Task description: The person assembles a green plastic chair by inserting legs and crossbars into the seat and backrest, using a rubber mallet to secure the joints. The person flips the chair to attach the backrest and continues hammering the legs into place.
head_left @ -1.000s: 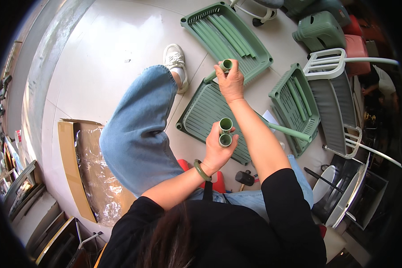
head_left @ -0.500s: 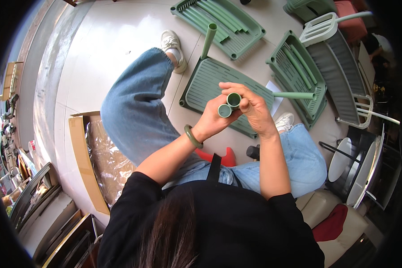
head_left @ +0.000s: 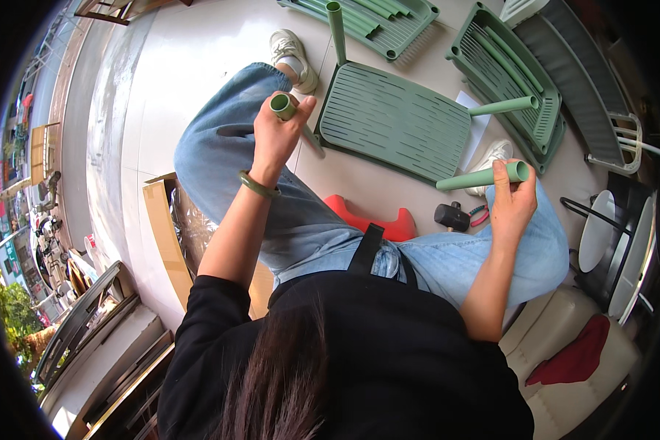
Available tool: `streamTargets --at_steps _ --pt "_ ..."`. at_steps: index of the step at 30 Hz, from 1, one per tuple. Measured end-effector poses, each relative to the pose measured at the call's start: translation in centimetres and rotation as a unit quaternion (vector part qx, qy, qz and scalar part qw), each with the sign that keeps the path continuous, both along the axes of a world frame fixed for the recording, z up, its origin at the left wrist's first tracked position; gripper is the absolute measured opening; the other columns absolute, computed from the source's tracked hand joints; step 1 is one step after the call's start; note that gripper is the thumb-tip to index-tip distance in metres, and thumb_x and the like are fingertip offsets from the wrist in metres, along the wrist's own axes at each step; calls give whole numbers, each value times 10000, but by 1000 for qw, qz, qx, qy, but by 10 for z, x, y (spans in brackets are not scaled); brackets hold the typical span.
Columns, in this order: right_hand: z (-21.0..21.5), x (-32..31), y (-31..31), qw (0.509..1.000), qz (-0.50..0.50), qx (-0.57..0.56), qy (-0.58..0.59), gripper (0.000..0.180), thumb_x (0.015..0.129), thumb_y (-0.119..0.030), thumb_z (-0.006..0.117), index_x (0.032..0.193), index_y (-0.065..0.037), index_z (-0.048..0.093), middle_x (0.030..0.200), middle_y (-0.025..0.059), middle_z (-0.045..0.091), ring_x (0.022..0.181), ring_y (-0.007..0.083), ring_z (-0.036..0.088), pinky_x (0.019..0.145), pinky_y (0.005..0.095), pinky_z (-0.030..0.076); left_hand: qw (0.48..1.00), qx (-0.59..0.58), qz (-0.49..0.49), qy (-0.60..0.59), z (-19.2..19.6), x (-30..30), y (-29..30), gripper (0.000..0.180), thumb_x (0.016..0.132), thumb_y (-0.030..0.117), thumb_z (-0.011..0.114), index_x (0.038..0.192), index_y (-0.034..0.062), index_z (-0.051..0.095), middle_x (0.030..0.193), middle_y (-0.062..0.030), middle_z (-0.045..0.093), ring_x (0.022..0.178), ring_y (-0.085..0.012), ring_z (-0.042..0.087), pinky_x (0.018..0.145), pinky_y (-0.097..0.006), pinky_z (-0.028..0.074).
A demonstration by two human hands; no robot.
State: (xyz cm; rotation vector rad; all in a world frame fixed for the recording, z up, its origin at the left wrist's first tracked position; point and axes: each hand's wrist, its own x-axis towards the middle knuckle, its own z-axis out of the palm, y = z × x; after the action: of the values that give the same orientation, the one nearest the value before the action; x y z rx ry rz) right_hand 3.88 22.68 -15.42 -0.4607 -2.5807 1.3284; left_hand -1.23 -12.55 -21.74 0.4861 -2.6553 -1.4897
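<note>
Our left hand [head_left: 274, 141] wraps its fingers around a green tube [head_left: 283, 108], its lower end beside the near left corner of a green slatted tray [head_left: 396, 117]; we cannot tell whether they touch; our right hand [head_left: 514, 199] grips a second tube [head_left: 482, 177] at the near right corner; a black mallet [head_left: 452, 216] lies nearer us.
</note>
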Motion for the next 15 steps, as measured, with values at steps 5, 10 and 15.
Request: streamTargets --at_steps 5,10,15 --pt "-26 11 22 992 -57 101 -41 333 892 -292 689 1011 -6 568 842 97 663 719 187 614 668 332 491 988 -140 2 58 -39 -1 -1 271 784 246 737 818 30 577 812 -158 615 759 -354 604 729 -412 484" --pt "-35 13 35 993 -82 81 -7 364 896 -324 677 1027 -3 566 848 116 659 726 218 618 674 354 487 994 -97 36 24 -54 5 -3 259 789 263 732 843 51 593 706 -63 608 657 -155 579 661 -303 474" --pt "-36 12 35 991 -94 91 -13 352 901 -303 675 1032 7 571 873 104 668 750 226 626 705 355 496 997 -48 61 -19 -58 5 -4 251 775 232 727 839 35 584 818 -151 634 778 -300 626 748 -369 490"
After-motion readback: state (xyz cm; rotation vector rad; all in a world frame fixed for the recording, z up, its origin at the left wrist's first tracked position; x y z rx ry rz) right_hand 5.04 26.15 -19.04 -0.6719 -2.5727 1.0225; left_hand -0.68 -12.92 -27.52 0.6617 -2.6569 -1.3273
